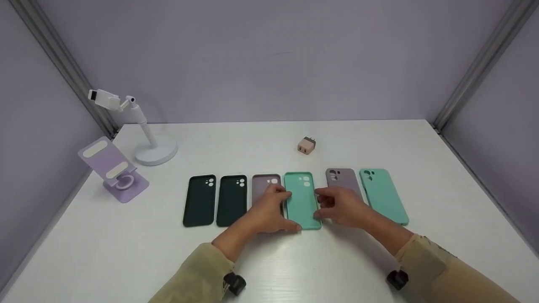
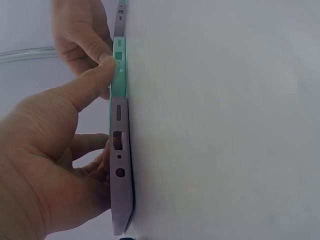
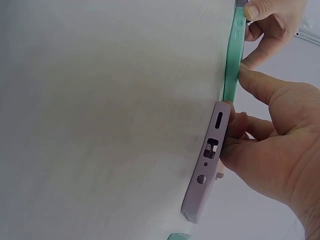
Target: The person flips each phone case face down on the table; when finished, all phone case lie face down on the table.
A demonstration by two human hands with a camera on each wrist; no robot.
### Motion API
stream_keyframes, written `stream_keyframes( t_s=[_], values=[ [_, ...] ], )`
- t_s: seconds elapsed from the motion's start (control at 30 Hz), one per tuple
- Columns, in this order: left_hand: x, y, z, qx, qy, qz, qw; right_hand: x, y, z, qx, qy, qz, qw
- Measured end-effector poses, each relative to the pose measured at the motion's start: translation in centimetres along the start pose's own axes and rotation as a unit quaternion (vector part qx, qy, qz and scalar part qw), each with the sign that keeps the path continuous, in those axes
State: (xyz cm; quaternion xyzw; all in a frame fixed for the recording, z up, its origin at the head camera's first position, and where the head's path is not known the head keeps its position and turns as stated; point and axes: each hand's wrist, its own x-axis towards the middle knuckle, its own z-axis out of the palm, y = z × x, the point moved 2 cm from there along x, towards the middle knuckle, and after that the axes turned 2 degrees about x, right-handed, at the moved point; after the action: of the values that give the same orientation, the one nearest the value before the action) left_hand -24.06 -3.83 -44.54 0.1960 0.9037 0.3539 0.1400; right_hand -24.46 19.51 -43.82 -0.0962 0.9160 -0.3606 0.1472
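- Far left on the white table (image 1: 269, 265): purple folding stand (image 1: 105, 160), tilted plate with two pale pads.
- Just behind it to the right, white stand (image 1: 154, 150), round base, angled head.
- First dark case (image 1: 200, 202), flat, inside up, camera holes upper right.
- Second dark case (image 1: 231, 200) just beside it, same way up.
- Inner mauve case (image 1: 261, 185) next, inside up, lower part covered by the left hand (image 1: 269, 212).
- Left hand: thumb and index finger spread apart, thumb at the bottom edge of the middle mint case (image 1: 300, 206), index tip at its left side; other fingers partly hidden.
- Middle mint case lies flat on the table between both hands, inside up.
- Pink charger (image 1: 306, 146) well behind it, prongs out.
- Right hand (image 1: 343, 206): thumb and index apart, both tips against the mint case's right side; remaining fingers bent underneath, contact can't be told.
- Outer mauve case (image 1: 345, 179), back up, partly under that hand; can't tell if touching.
- Far right: outer mint case (image 1: 385, 195), back up, slightly slanted.
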Motion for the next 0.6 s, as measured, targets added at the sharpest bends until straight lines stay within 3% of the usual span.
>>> stream_keyframes(
  t_s=[0.4, 0.6],
  values=[
    [-0.17, 0.49, -0.05, -0.008, 0.005, 0.004, 0.9999, 0.12, -0.37, 0.29, -0.011, 0.019, 0.004, 0.9997],
    [0.15, 0.82, 0.4, -0.002, 0.006, 0.001, 1.0, 0.25, -0.49, 0.25, -0.016, 0.042, 0.032, 0.9985]
  ],
)
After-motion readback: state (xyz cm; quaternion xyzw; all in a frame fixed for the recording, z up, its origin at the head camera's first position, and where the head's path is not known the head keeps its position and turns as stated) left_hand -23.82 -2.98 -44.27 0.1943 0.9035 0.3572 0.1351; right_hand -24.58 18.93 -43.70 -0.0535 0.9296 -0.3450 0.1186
